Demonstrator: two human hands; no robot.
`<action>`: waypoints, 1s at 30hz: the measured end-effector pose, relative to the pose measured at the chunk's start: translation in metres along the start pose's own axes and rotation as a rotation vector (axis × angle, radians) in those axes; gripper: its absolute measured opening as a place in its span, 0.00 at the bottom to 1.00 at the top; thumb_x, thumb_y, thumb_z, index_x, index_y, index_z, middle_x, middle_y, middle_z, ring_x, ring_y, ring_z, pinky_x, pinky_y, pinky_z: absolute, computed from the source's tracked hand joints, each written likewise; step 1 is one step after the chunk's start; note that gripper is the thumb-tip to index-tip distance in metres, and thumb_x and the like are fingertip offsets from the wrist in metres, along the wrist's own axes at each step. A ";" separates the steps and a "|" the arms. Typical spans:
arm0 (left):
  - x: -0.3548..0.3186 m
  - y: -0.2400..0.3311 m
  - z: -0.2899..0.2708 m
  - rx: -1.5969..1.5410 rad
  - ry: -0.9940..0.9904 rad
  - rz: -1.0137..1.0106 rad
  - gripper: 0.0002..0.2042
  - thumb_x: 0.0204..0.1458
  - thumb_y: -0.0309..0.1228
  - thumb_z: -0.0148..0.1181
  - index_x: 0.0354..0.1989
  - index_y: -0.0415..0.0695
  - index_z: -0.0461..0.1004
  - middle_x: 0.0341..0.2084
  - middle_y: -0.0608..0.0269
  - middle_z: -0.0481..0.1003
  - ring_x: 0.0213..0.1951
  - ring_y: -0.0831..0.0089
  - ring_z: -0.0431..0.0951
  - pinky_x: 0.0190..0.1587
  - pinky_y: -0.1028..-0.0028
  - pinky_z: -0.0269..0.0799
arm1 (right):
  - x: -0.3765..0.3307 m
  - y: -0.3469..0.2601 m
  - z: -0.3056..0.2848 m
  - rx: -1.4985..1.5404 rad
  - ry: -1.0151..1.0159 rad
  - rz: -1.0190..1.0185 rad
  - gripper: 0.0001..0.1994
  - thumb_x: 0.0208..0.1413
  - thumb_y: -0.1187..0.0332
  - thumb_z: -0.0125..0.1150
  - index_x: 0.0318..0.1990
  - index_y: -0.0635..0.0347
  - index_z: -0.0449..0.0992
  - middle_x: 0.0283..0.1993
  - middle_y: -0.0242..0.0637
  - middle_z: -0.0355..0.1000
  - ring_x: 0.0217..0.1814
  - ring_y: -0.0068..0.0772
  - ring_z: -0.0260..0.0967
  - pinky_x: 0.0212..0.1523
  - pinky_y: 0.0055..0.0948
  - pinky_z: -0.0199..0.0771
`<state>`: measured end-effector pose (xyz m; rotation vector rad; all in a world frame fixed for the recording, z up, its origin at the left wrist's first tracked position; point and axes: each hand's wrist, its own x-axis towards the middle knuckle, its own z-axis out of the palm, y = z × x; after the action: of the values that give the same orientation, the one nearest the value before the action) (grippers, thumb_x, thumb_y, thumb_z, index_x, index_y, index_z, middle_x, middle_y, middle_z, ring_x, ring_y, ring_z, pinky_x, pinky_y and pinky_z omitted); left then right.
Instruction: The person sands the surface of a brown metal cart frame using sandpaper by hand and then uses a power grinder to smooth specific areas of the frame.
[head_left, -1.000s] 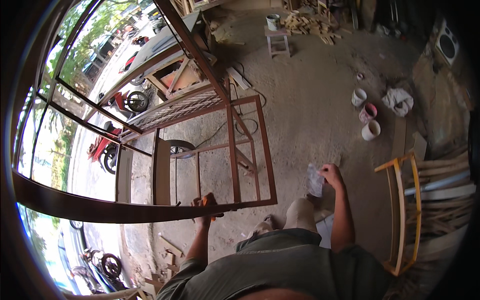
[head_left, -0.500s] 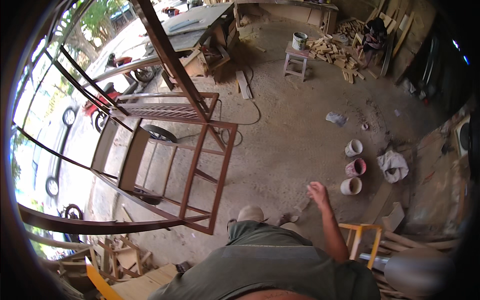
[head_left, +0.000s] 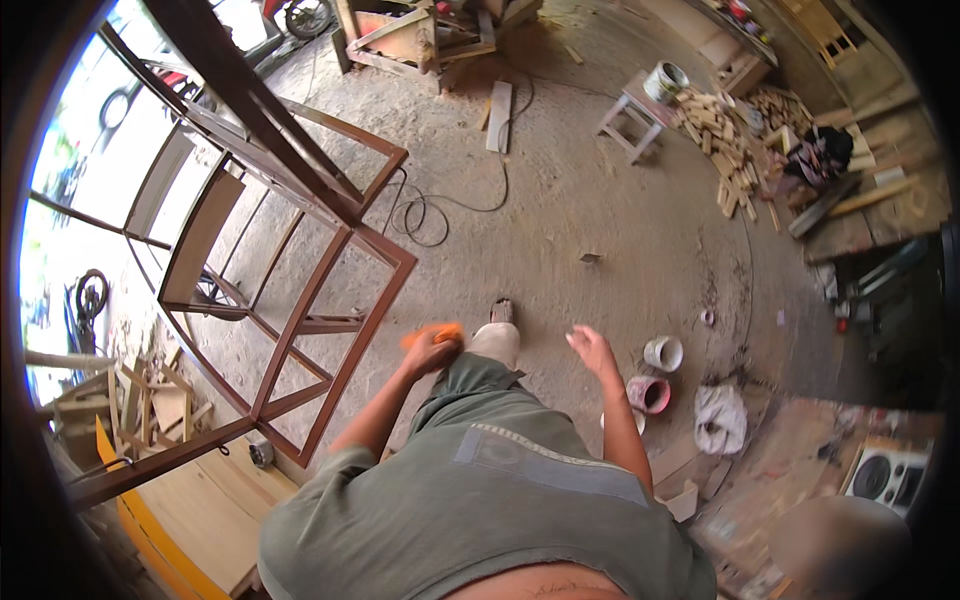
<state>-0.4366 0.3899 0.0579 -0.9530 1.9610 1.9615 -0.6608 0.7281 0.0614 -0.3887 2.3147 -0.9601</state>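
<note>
Left of centre the left hand (head_left: 432, 355) is gripping a blurred orange item (head_left: 440, 330), while right of centre the right hand (head_left: 593, 350) is hanging half-open, empty.

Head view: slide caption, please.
Left hand grips a blurred orange item beside a brown open-barred frame; right hand empty.

Looking for lettering, and coming up with none to read! Across to the grey band (head_left: 560, 472) on the green shirt (head_left: 440, 520): shows just a faint mark, too blurred to make out. Over to the pail (head_left: 663, 84) on the stool (head_left: 642, 104): shows nothing legible. Down to the pink-smeared pot (head_left: 655, 393), then the speaker box (head_left: 888, 474): offers no readable letter or number.
</note>
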 end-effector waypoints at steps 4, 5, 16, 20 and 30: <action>0.099 0.162 0.039 -0.027 -0.109 0.150 0.10 0.53 0.35 0.56 0.35 0.42 0.78 0.26 0.67 0.77 0.28 0.77 0.75 0.32 0.73 0.71 | 0.045 0.064 -0.048 -0.346 -0.117 0.084 0.29 0.54 0.48 0.66 0.53 0.66 0.76 0.47 0.53 0.78 0.50 0.41 0.78 0.49 0.37 0.75; 0.118 0.197 0.043 -0.052 -0.138 0.123 0.10 0.54 0.35 0.56 0.36 0.42 0.78 0.23 0.67 0.76 0.25 0.80 0.74 0.27 0.75 0.69 | 0.050 0.078 -0.058 -0.368 -0.132 0.202 0.30 0.55 0.47 0.65 0.53 0.66 0.77 0.48 0.54 0.78 0.51 0.41 0.77 0.49 0.37 0.75; 0.297 0.404 0.070 -0.093 -0.403 0.093 0.15 0.62 0.40 0.59 0.44 0.40 0.77 0.30 0.68 0.77 0.31 0.81 0.74 0.34 0.76 0.73 | 0.196 0.108 -0.184 0.047 -0.295 0.697 0.19 0.58 0.53 0.63 0.42 0.63 0.81 0.37 0.39 0.79 0.38 0.35 0.74 0.40 0.38 0.74; 0.374 0.445 0.070 -0.105 -0.224 0.167 0.16 0.61 0.41 0.60 0.47 0.40 0.77 0.33 0.67 0.79 0.35 0.80 0.76 0.39 0.75 0.74 | 0.385 0.082 -0.228 0.039 -0.364 0.375 0.16 0.59 0.56 0.62 0.36 0.62 0.82 0.33 0.37 0.78 0.36 0.34 0.75 0.39 0.38 0.74; 0.470 0.540 -0.012 -0.286 0.094 0.140 0.13 0.59 0.33 0.63 0.46 0.37 0.78 0.35 0.70 0.78 0.36 0.83 0.75 0.40 0.79 0.74 | 0.805 -0.192 -0.423 -0.173 0.064 -0.177 0.22 0.58 0.53 0.66 0.20 0.60 0.72 0.16 0.31 0.69 0.18 0.20 0.60 0.22 0.27 0.60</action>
<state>-1.1018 0.1911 0.2328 -1.0130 1.8739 2.3647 -1.5451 0.4447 0.1031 -0.6526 2.4617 -0.8678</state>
